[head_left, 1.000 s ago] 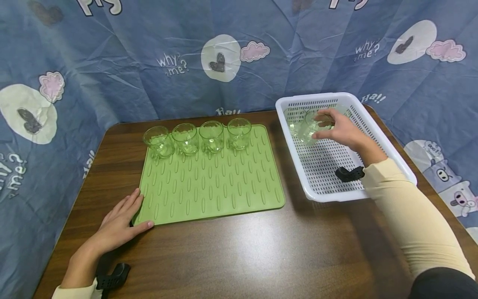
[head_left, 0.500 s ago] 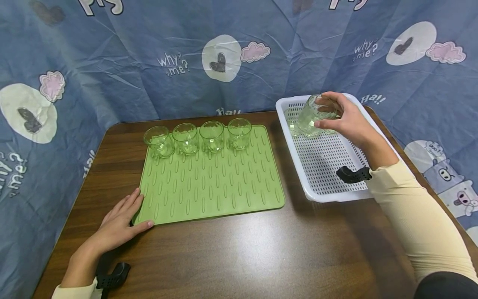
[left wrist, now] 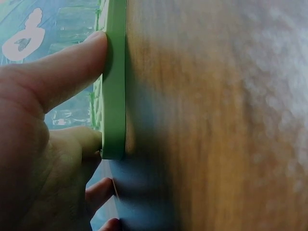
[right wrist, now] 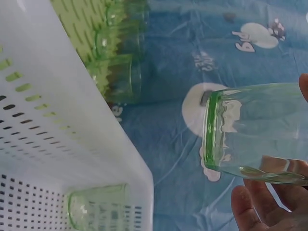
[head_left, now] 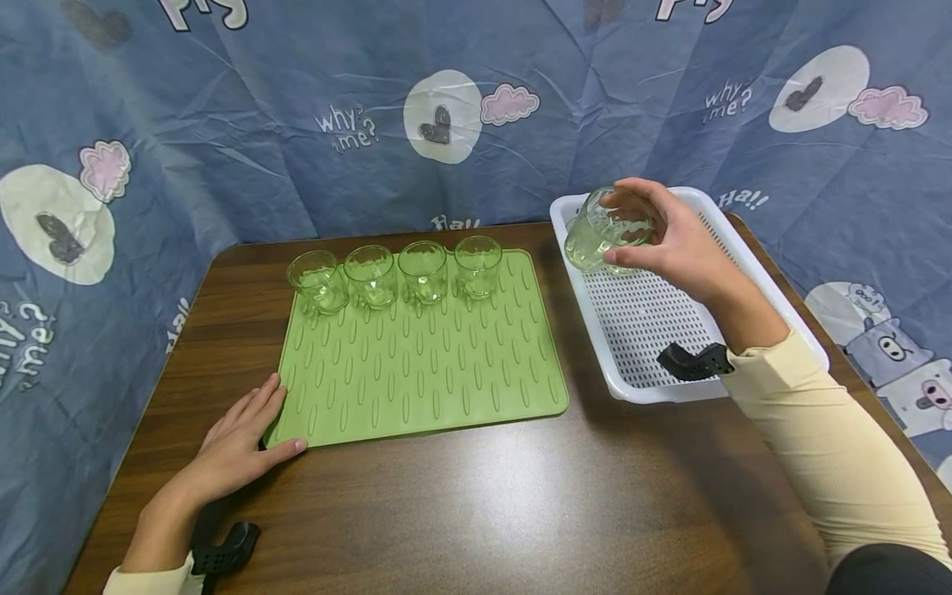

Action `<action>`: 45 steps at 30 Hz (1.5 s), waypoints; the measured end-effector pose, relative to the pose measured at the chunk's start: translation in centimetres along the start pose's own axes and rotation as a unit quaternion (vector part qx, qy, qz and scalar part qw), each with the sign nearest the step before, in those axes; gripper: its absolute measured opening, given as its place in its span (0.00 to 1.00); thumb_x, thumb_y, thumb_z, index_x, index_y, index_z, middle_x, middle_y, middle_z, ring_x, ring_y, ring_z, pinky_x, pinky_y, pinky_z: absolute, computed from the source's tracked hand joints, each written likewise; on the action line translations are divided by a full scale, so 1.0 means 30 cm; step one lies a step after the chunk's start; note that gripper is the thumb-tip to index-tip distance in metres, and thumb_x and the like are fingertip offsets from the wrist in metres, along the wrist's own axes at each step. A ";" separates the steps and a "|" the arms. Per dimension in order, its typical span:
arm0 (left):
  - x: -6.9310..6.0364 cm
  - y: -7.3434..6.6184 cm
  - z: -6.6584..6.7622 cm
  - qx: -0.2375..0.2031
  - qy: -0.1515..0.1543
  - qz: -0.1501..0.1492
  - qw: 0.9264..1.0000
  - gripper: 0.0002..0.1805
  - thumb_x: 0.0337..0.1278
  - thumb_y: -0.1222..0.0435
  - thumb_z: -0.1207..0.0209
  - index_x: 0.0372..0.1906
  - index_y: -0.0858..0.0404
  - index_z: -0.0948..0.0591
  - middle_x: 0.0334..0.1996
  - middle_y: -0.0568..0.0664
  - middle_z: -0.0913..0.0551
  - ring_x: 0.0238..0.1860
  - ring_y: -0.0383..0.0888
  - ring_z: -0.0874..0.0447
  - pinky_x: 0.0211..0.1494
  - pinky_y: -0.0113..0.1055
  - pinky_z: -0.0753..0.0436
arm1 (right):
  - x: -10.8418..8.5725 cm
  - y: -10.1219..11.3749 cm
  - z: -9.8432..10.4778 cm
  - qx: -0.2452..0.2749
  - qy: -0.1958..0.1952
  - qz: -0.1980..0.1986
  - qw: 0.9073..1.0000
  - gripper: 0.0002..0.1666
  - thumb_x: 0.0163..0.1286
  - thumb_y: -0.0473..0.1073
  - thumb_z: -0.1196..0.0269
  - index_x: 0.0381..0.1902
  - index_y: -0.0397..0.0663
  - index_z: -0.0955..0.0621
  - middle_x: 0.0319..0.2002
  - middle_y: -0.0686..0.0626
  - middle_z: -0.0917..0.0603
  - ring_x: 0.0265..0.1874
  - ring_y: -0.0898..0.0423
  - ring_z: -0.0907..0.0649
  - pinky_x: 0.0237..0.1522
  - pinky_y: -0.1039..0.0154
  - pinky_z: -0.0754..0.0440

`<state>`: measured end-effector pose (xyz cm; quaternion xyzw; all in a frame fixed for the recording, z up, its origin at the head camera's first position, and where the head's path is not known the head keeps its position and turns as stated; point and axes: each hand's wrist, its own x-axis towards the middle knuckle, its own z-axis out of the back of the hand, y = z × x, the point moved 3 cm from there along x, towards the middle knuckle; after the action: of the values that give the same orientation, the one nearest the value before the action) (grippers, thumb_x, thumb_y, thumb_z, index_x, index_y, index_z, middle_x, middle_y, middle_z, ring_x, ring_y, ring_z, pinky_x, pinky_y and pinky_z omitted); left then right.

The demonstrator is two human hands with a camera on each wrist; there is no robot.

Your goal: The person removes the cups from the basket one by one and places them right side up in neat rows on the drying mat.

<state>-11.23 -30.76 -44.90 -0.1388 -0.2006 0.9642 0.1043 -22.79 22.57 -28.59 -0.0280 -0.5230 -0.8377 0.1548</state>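
Glass (head_left: 591, 235), pale green and see-through, hangs in the right hand (head_left: 673, 244) at the far left corner of the white basket (head_left: 662, 395). The grip holds it by the side wall — thumb and fingers spread round its upper part, thick base pointing down. Another glass (right wrist: 98, 207) sits inside the basket, just below, so a good lift should bring the base well up before moving sideways, lest it knock that glass or the rim. Smooth walls could slip; a firm, even hold is wiser than a hard squeeze. The left hand (head_left: 238, 446) lies with fingers extended on the near left corner of the green mat (head_left: 424, 364) — useful for steadying it. Four glasses (head_left: 424, 273) stand upright along its far edge, so slow travel near them seems best.
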 end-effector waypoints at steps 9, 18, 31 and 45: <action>-0.003 -0.002 0.001 -0.005 0.003 0.003 1.000 0.53 0.62 0.44 0.40 0.79 0.68 0.52 0.81 0.62 0.62 0.75 0.75 0.57 0.62 0.76 0.49 | -0.002 0.001 -0.034 -0.009 0.014 -0.008 1.000 0.45 0.57 0.32 0.30 0.71 0.49 0.34 0.62 0.48 0.22 0.56 0.65 0.22 0.51 0.72 0.23; -0.004 -0.002 0.002 -0.005 0.000 0.001 1.000 0.53 0.62 0.44 0.40 0.79 0.68 0.52 0.81 0.62 0.61 0.75 0.74 0.56 0.63 0.76 0.49 | 0.005 -0.011 -0.116 0.000 0.050 -0.002 0.999 0.48 0.56 0.30 0.28 0.73 0.46 0.35 0.64 0.42 0.24 0.61 0.51 0.22 0.55 0.71 0.22; -0.004 -0.006 0.005 -0.008 0.000 0.002 1.000 0.53 0.62 0.43 0.40 0.79 0.69 0.51 0.81 0.62 0.61 0.75 0.75 0.56 0.63 0.75 0.49 | 0.023 -0.003 -0.247 -0.012 0.095 -0.014 0.995 0.53 0.51 0.33 0.24 0.74 0.49 0.36 0.62 0.42 0.21 0.59 0.47 0.20 0.59 0.52 0.20; -0.007 -0.002 0.003 -0.008 -0.001 -0.002 1.000 0.54 0.62 0.43 0.40 0.79 0.68 0.52 0.81 0.61 0.62 0.76 0.73 0.57 0.64 0.75 0.49 | 0.033 0.051 -0.467 -0.027 0.168 0.029 0.985 0.52 0.53 0.40 0.24 0.73 0.51 0.36 0.68 0.48 0.24 0.65 0.47 0.24 0.64 0.48 0.24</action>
<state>-11.06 -30.80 -44.74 -0.1385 -0.2087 0.9624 0.1051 -21.70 9.33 -33.37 0.0939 -0.4657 -0.8393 0.2643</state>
